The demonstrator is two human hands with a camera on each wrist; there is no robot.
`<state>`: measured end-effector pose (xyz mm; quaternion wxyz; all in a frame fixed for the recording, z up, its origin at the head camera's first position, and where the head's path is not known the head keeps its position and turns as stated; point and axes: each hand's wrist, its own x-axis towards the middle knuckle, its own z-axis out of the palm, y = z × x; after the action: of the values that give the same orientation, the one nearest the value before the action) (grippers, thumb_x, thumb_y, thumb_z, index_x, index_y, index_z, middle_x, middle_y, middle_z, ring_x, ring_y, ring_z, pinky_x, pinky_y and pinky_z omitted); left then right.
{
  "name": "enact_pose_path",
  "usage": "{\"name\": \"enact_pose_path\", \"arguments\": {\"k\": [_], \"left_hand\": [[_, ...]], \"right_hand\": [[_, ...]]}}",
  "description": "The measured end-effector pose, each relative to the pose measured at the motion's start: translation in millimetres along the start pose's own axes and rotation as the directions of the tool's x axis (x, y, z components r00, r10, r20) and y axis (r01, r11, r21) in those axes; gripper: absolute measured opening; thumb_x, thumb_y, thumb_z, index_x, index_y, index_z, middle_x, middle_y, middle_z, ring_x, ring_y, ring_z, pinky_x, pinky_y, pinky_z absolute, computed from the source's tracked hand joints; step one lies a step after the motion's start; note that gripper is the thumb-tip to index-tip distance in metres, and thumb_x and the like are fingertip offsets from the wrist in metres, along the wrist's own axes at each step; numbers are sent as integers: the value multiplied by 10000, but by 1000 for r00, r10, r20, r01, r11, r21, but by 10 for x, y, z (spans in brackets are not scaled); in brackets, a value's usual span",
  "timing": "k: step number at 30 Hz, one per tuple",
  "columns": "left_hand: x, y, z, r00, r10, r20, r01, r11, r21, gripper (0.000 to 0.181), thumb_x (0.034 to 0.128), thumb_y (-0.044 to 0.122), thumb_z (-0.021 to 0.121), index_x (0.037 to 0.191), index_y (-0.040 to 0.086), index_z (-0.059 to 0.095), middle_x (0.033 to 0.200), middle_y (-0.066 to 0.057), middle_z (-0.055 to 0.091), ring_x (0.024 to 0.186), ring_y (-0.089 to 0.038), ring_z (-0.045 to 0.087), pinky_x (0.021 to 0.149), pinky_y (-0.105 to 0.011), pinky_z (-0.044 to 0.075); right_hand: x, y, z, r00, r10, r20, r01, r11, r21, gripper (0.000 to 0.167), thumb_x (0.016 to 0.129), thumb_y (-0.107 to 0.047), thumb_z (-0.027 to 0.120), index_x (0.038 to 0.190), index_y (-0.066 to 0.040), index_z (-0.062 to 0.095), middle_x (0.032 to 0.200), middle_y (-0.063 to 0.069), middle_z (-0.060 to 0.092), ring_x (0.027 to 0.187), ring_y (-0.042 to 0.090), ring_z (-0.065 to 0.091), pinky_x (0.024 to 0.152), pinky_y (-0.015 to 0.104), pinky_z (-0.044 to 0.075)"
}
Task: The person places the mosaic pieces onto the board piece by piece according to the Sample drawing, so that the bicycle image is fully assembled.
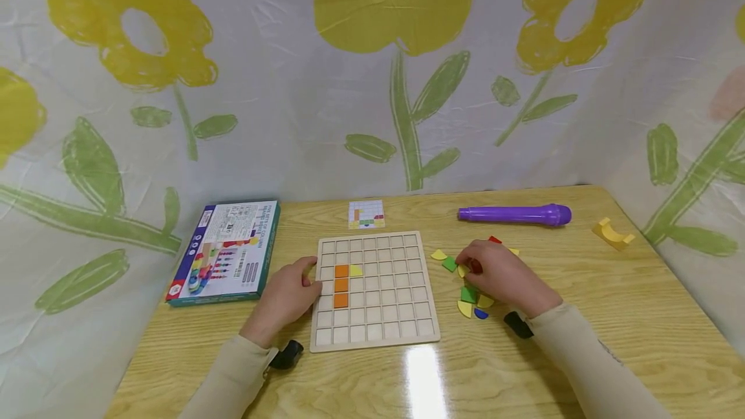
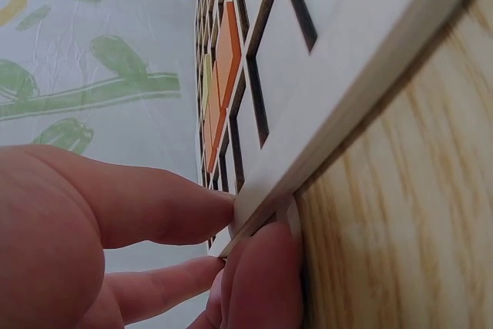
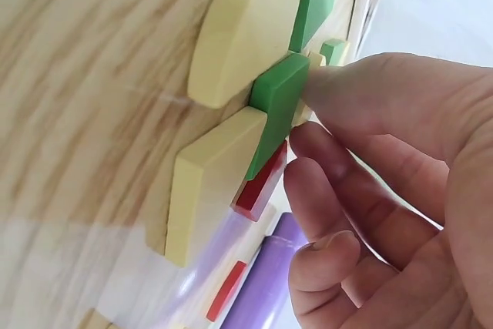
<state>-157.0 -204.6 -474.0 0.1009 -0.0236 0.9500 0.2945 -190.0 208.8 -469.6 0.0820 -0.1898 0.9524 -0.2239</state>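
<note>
- We see the wooden grid board (image 1: 390, 296) lying flat on the table (image 1: 349, 386), between the two hands and nearer the left one.
- We count four places filled: three orange squares (image 1: 341, 285) in one column, plus a yellow quarter-round (image 1: 356, 270) right of the topmost square.
- Our left hand (image 1: 289, 296) pinches the board's left edge, thumb and fingers on opposite sides of it.
- Our right hand (image 1: 506, 277) is well apart from the left, fingers bent over the loose pieces, with the fingertips at a yellow piece (image 1: 462, 271); we cannot tell whether they grip it.
- We find green (image 1: 468, 295), blue (image 1: 480, 313), red (image 1: 495, 240) and more yellow pieces lying right of the board, so none of those first three colours is set in.
- Beyond the board, a printed card (image 1: 366, 214) shows a coloured grid pattern; judging by it, we are in an early stage, with most of the placing left.
</note>
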Motion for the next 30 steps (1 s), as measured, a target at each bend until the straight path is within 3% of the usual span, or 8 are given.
{"name": "enact_pose_path", "arguments": {"k": [13,25,30], "left_hand": [[4,9,-8,1000,-5,-2,5,1000,8,597,1013,239,687,1567,71,543,883,-50,598,767,-209,535,661,-317,407],[-2,6,-6,1000,0,2,0,1000,-1,591,1018,232,686,1568,69,542,880,-51,599,755,-204,533,647,-316,406],[12,-6,7,1000,-3,3,3,1000,-1,593,1017,233,689,1569,72,542,876,-49,599,752,-203,533,648,-316,407]], "right_hand": [[-3,11,-29,1000,-16,-6,15,999,-28,241,911,-131,824,1148,-89,800,1056,22,720,858,155,578,807,348,548],[-12,15,-59,998,-21,67,21,1000,-10,176,918,-139,838,1089,-132,799,975,-22,664,831,137,541,746,294,496],[-6,14,-43,996,-21,82,21,1000,4,163,927,-148,844,1084,-148,799,995,-35,685,852,131,564,786,304,537]]}}
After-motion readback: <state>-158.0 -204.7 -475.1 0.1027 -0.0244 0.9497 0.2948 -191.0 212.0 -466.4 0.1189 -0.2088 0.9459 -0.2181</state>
